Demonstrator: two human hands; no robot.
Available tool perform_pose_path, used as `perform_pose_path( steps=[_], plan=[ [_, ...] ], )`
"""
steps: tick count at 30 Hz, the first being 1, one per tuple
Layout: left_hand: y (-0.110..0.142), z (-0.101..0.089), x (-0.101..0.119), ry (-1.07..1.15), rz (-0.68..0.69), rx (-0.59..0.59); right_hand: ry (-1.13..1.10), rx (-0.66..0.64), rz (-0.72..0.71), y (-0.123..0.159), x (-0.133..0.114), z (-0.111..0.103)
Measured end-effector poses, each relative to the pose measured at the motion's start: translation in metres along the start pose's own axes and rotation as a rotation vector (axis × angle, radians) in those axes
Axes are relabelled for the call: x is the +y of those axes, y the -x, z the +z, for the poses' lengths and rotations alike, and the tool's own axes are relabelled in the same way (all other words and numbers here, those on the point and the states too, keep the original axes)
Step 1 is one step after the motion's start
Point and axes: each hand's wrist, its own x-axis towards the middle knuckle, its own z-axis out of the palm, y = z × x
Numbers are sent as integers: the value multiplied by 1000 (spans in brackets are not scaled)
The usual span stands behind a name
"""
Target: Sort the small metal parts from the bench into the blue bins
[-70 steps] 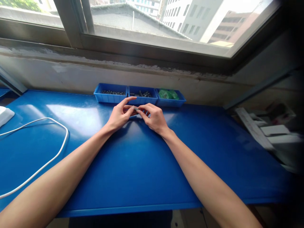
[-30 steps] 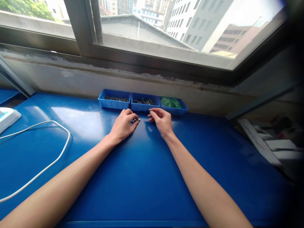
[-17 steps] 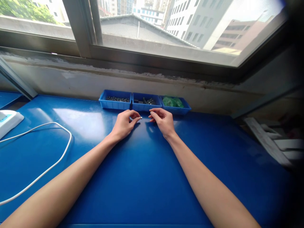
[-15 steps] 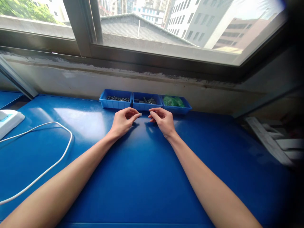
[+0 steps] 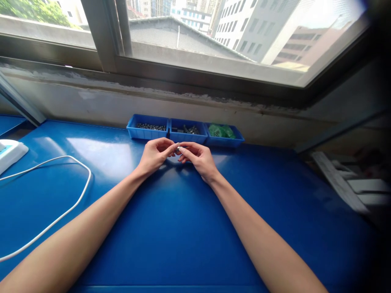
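Observation:
My left hand (image 5: 154, 154) and my right hand (image 5: 197, 158) meet fingertip to fingertip over the blue table (image 5: 171, 228). Thumb and fingers of each are pinched together. Between the tips shows a bit of a small metallic piece (image 5: 177, 150), mostly covered and too small to name. Just beyond the hands three blue bins stand in a row. Small metal parts (image 5: 151, 127) lie in the left bin (image 5: 148, 134). Dark and metallic pieces (image 5: 190, 130) are in the middle bin (image 5: 187, 138), and a green plastic bag (image 5: 224, 131) fills the right bin (image 5: 224, 142).
A white cable (image 5: 82, 194) curves across the table's left side, near a white power strip (image 5: 12, 154). Behind the bins rise a low wall (image 5: 100, 108) and a window frame (image 5: 195, 79). Pale slats (image 5: 339, 183) stand beyond the table's right side.
My right hand has moved left and my left hand slightly left and down, so their fingertips now meet. The small piece that stuck out from my left fingertips is now mostly hidden between both hands.

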Motion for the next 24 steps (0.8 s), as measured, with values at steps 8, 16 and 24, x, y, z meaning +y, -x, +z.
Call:
perform_pose_path(
  steps=[8,16,24],
  plan=[
    [1,6,-3,-386,114,163,-89,216,19,-17,0,-12],
    [1,6,-13,-728,269,-34,-103,217,-64,-22,5,-24],
    [3,3,-13,-719,238,-55,13,236,-56,-13,9,-22]
  ],
)
